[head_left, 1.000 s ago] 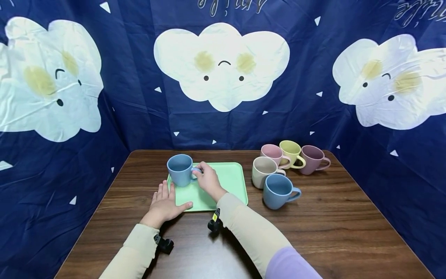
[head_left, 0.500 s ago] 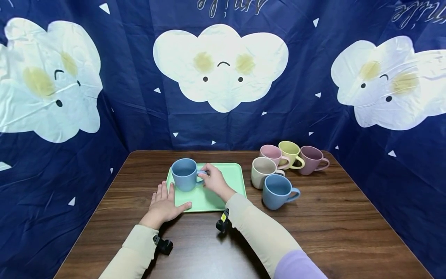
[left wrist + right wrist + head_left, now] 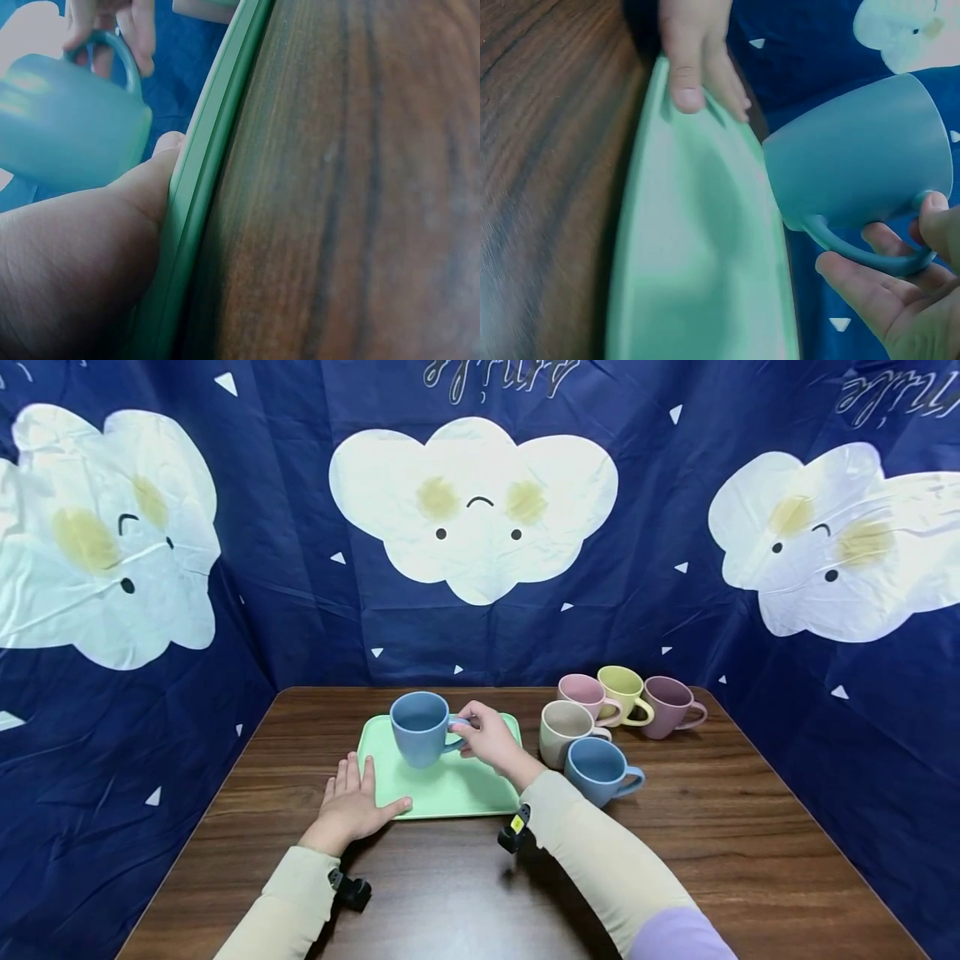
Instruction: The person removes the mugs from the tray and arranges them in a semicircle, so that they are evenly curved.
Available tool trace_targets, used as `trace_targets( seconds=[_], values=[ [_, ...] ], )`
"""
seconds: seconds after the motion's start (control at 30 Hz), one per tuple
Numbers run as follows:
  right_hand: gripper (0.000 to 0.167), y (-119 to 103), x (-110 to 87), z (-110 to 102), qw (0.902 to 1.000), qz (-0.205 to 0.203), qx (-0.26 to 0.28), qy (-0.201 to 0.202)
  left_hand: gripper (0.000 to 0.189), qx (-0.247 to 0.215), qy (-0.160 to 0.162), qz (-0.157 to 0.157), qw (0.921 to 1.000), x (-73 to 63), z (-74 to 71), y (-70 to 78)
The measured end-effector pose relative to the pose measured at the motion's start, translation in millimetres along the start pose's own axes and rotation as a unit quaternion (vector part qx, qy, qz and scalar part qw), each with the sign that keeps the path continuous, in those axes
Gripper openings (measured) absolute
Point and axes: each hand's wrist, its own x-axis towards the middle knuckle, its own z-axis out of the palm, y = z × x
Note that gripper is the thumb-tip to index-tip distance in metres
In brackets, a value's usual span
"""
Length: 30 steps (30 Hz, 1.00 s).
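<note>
A blue mug [image 3: 422,733] is held upright over the green tray [image 3: 450,789] by its handle, which my right hand [image 3: 491,739] pinches between thumb and fingers. In the right wrist view the blue mug [image 3: 862,150] hangs apart from the tray surface, with the right hand [image 3: 900,292] at its handle. My left hand [image 3: 352,806] lies with spread, straight fingers over the tray's near left corner. Its thumb rests at the tray's front rim, as the left wrist view shows the left hand [image 3: 82,255] against the green edge [image 3: 214,142].
On the right of the wooden table [image 3: 420,893] stand several mugs: a second blue mug [image 3: 596,774], a cream mug [image 3: 561,739], a pink mug [image 3: 581,693], a yellow mug [image 3: 621,687] and a purple mug [image 3: 667,706]. A blue cloud-printed curtain [image 3: 480,635] hangs behind.
My right hand has moved the blue mug rightward from the tray's left edge, and it now hangs higher above the tray. The left hand has stayed in place.
</note>
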Motion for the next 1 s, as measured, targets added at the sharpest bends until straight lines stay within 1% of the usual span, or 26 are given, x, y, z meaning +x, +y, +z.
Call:
trace_targets(
  seconds=[0.2,0.37,0.5,0.6,0.7,0.83,0.9,1.0],
  values=[
    [0.007,-16,-7.4,-27,1.0,-0.004,0.002,-0.004,0.123,-0.008,-0.001,0.005,1.0,-1.9,-1.1,0.6],
    [0.011,-28,-14.6,-54,1.0,-0.007,-0.006,-0.004,0.123,-0.01,0.001,0.008,0.9999,-1.5,-0.5,0.6],
    [0.01,-35,-20.6,-78,0.9999,-0.012,-0.009,0.0,0.122,-0.008,0.0,0.005,1.0,-3.2,-1.1,2.2],
    [0.011,-40,-23.9,-95,0.9997,-0.023,0.005,0.002,0.122,-0.012,0.0,0.004,0.9999,-4.9,-2.4,1.8],
    [0.013,-41,-27.9,-113,0.9992,-0.038,0.007,0.013,0.122,-0.013,0.005,0.006,0.9999,-4.9,-1.4,0.3],
    [0.012,-41,-35.8,-138,0.9986,-0.042,-0.001,0.031,0.123,-0.011,0.002,0.006,0.9999,-4.0,2.1,-2.0],
    [0.013,-40,-40.3,-150,0.9985,-0.039,0.004,0.038,0.123,-0.014,0.001,0.007,0.9999,-3.4,3.6,-2.9],
    [0.015,-37,-46.7,-170,0.9983,-0.042,0.013,0.037,0.124,-0.018,0.003,0.009,0.9998,-2.7,4.4,-3.6]
  ],
)
